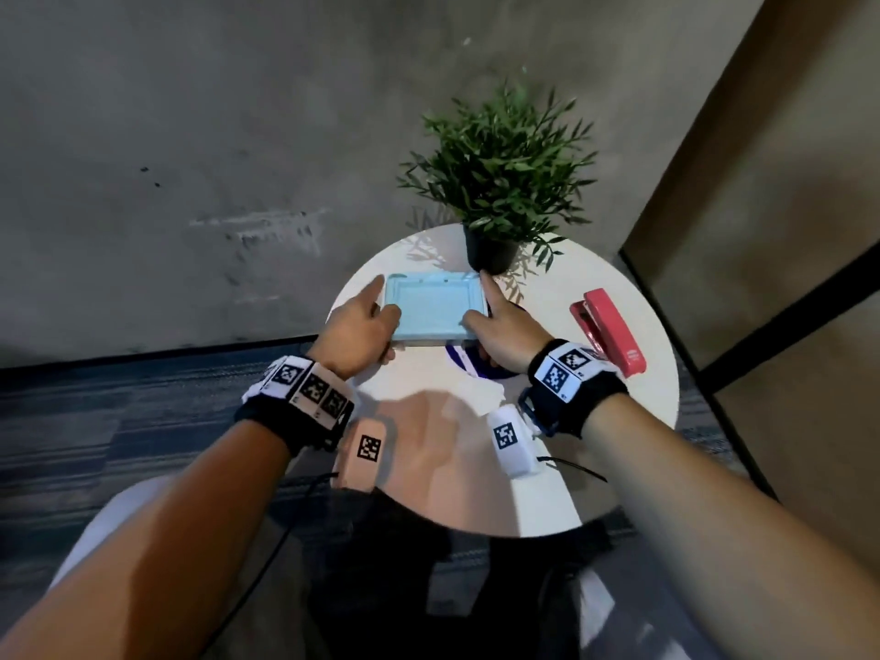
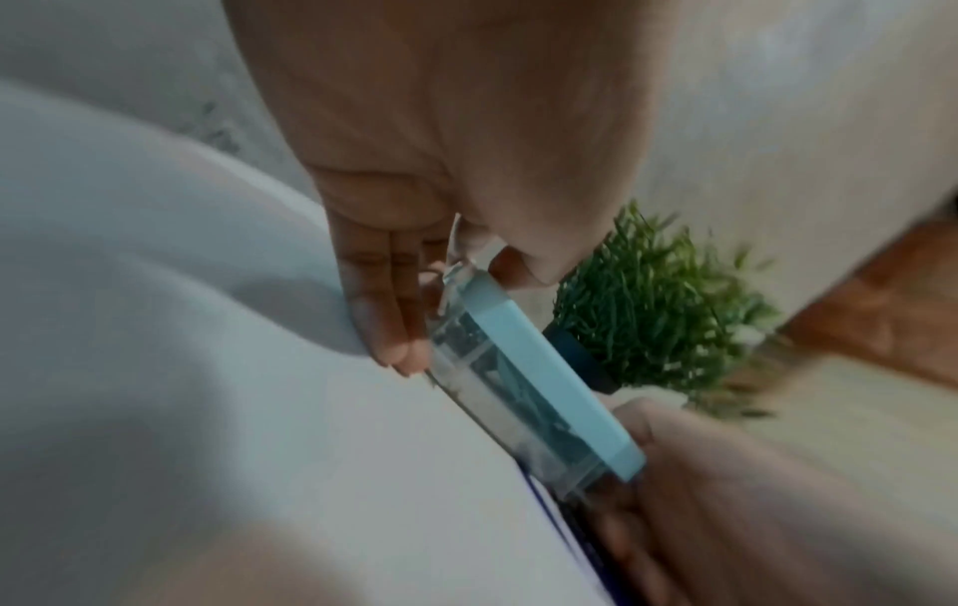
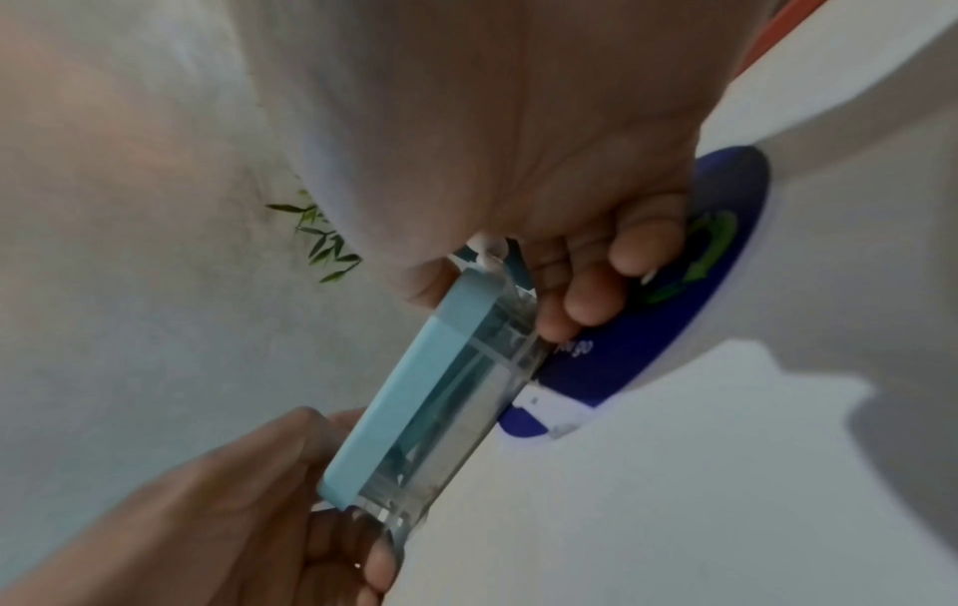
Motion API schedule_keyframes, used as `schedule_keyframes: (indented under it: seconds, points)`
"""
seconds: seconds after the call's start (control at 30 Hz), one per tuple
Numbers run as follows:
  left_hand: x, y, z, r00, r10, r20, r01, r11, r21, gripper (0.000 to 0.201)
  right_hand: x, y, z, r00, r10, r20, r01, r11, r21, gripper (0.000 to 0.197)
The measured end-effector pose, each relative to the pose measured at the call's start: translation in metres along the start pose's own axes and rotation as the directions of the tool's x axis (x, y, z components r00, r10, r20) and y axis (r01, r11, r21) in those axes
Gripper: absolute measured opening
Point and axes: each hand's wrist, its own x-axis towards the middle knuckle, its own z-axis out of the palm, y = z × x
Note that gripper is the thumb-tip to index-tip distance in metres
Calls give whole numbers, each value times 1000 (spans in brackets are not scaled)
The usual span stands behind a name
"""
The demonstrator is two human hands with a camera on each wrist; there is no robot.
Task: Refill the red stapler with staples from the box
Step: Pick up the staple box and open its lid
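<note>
A flat box (image 1: pixel 435 307) with a pale blue lid and a clear base lies at the middle of the round white table (image 1: pixel 547 469). My left hand (image 1: pixel 362 326) grips its left end, thumb on the lid and fingers at the base (image 2: pixel 394 328). At the right end my right hand (image 1: pixel 495 321) grips it the same way, its fingers (image 3: pixel 580 307) curled beneath. The lid (image 3: pixel 414 389) is down on the base. Whether the box rests on the table or is slightly lifted, I cannot tell. The red stapler (image 1: pixel 609 331) lies at the right, apart from both hands.
A potted green plant (image 1: pixel 500 173) stands just behind the box at the table's far edge. A dark blue round sticker (image 3: pixel 674 287) lies under the box's right end. A grey wall is behind the table, and a brown partition (image 1: pixel 762 231) stands at the right.
</note>
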Motion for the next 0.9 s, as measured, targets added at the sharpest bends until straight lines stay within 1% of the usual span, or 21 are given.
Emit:
schedule_keyframes:
  seconds: [0.03,0.1,0.13,0.17,0.2,0.27,0.33,0.37,0.4,0.47,0.53,0.57,0.6,0.63,0.67,0.7,0.73,0.77,0.83,0.9]
  points:
    - [-4,3,-1,999,40,-1,-40,992,121,48,-2,-1,1,1000,-6,13,6,1000,-19,77]
    - [-12,8,-4,998,65,-18,-55,940,338,37,-7,-1,5,999,-17,40,18,1000,-15,74]
    - [-15,11,-5,997,74,-22,-59,916,397,33,-9,-2,5,999,-23,38,23,1000,-1,72]
    - [-19,11,-7,997,76,-15,-63,910,409,32,-11,-3,5,999,-26,38,26,1000,15,69]
    - [-24,11,-8,997,78,-1,-72,926,371,32,-12,-3,6,999,-25,30,25,999,20,66]
    - [-33,7,-10,998,62,25,-66,984,163,30,-19,-6,11,1000,-9,25,9,1000,27,59]
    - [-39,3,-12,999,19,44,-18,1000,-25,28,-25,-5,19,1000,24,18,-25,999,32,62]
    - [-38,2,-11,999,12,43,-9,999,-49,28,-28,-4,23,999,38,9,-39,999,37,67]
    - [-37,3,-12,999,17,47,-15,999,-30,28,-29,-1,26,999,54,2,-54,997,55,69]
    - [-37,3,-14,997,45,59,-48,998,51,31,-29,2,28,998,61,11,-61,995,74,66]
    - [-41,1,-12,995,71,76,-79,991,107,30,-42,-6,23,997,71,14,-71,997,33,66]
    - [-42,-2,-12,994,84,76,-93,988,126,27,-54,-15,22,997,74,-1,-74,997,-4,64]
    - [-42,-5,-12,994,88,65,-95,987,129,26,-59,-16,22,997,79,-13,-80,996,-50,58]
    - [-41,-10,-11,995,78,56,-82,994,78,25,-62,-16,22,997,75,-26,-77,993,-89,50]
    - [-40,-13,-11,997,61,43,-60,998,-33,26,-64,-13,19,997,67,-42,-71,992,-104,43]
    - [-37,-16,-9,999,34,24,-30,986,-164,31,-64,-11,17,997,64,-46,-68,993,-95,37]
    - [-33,-19,-7,1000,-2,1,2,966,-259,36,-62,-9,15,997,63,-42,-66,995,-75,33]
    - [-29,-20,-5,1000,-21,-18,14,950,-312,35,-61,-9,12,998,57,-38,-59,996,-66,32]
    - [-24,-16,-5,999,-23,-22,15,954,-300,30,-55,-11,4,999,35,-11,-36,997,-68,31]
    - [-23,-9,-9,1000,-13,-16,9,980,-201,35,-48,-14,-1,1000,6,1,-6,998,-56,29]
